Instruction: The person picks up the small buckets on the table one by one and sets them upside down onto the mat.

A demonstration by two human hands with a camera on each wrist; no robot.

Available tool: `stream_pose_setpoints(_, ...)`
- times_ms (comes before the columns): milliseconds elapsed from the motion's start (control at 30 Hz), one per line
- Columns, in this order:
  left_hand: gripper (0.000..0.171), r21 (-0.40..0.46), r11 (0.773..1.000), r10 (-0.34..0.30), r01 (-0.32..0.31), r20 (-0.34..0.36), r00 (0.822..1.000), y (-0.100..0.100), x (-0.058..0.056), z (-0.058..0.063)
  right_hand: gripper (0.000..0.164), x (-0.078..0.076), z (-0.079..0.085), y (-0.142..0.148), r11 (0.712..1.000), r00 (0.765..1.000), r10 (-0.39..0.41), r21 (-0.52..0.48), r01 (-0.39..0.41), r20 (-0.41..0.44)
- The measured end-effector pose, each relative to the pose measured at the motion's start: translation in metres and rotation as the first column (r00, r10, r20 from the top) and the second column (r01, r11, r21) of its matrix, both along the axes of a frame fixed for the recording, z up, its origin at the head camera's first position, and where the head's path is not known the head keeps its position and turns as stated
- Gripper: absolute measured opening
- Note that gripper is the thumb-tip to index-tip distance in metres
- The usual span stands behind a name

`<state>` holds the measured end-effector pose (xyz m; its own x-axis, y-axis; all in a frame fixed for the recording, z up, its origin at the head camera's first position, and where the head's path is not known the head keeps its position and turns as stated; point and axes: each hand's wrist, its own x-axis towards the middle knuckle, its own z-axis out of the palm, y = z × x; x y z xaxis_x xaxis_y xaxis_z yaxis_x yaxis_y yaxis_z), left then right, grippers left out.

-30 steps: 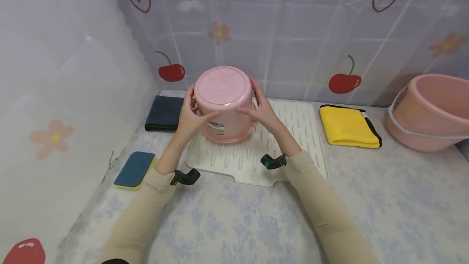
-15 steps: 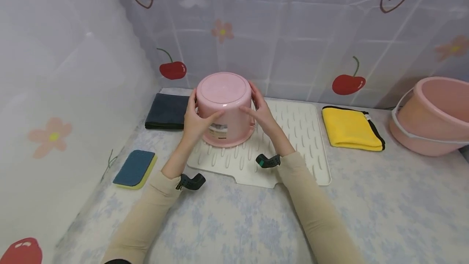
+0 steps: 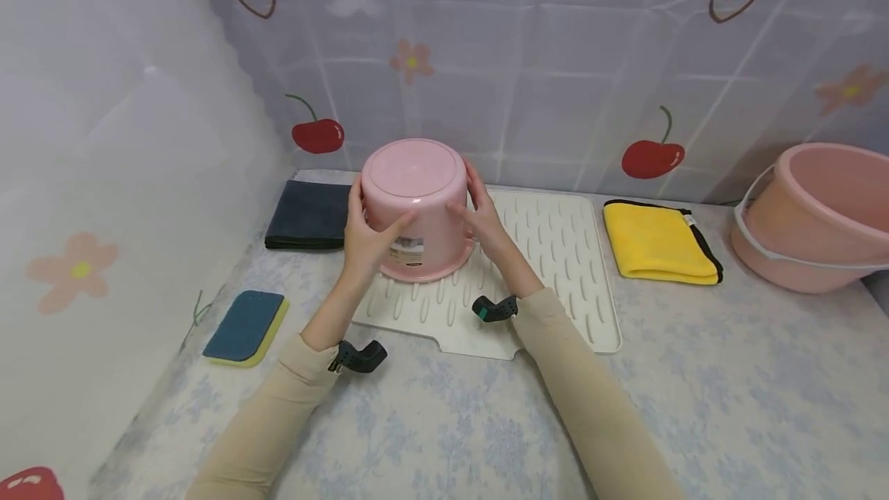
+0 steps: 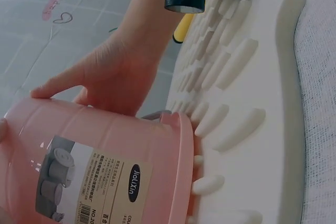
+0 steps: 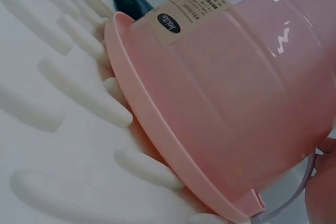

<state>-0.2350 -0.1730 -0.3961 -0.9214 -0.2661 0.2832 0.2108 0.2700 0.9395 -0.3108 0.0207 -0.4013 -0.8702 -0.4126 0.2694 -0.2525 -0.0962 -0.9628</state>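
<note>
A small pink bucket [image 3: 424, 226] stands upside down at the left part of the ribbed white drying mat [image 3: 556, 276]. Its rim meets the mat's ridges, as both wrist views show. My left hand [image 3: 366, 241] grips the left side of the bucket, thumb across the front. On the opposite side, my right hand [image 3: 488, 226] holds it with the thumb forward; the left wrist view shows this hand [image 4: 118, 72] too. A printed label [image 4: 94, 182] is on the bucket's front wall. Part of the grey bail handle [image 5: 294, 198] shows near the rim. The bucket's inside is hidden.
A dark folded cloth [image 3: 309, 214] lies behind my left hand, with a blue-and-yellow sponge [image 3: 246, 326] nearer on the left. To the right are a folded yellow cloth [image 3: 660, 245] and a larger pink bucket [image 3: 799, 253]. A patterned curtain [image 3: 542, 83] hangs behind.
Both hands have brought the inverted bucket slightly down and left on the mat, and it has become less tilted. Their hold on its sides stays the same. The head view has shifted a little.
</note>
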Motion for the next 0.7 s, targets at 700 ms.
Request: stream_pose_setpoints(700, 0.092, 0.005, 1.0, -0.017, 0.017, -0.04, 0.999, -0.003, 0.001, 0.002, 0.074, -0.014, -0.001, 0.014, 0.996, 0.994, -0.008, 0.091, 0.018, -0.105)
